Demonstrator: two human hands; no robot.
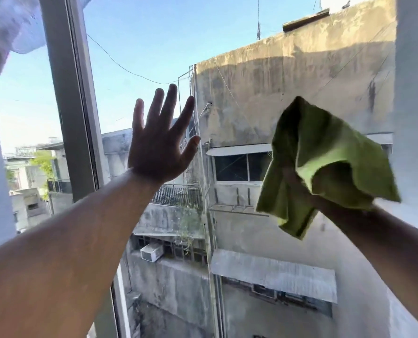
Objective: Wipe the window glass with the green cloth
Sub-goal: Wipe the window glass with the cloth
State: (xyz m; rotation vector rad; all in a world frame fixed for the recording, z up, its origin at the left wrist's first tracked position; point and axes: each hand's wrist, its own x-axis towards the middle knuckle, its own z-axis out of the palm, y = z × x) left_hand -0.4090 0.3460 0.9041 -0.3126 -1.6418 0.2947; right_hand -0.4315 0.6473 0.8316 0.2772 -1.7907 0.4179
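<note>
The window glass fills most of the view, with weathered buildings and blue sky behind it. My right hand is raised at the right and grips the green cloth, which drapes over the hand and hides most of its fingers. The cloth hangs loosely at the pane, one corner pointing up and another dangling down; whether it touches the glass I cannot tell. My left hand is held up flat in the middle, fingers spread, palm toward the glass, holding nothing.
A grey vertical window frame stands left of my left hand. Pale fabric hangs at the top left corner. A white wall edge borders the pane on the right.
</note>
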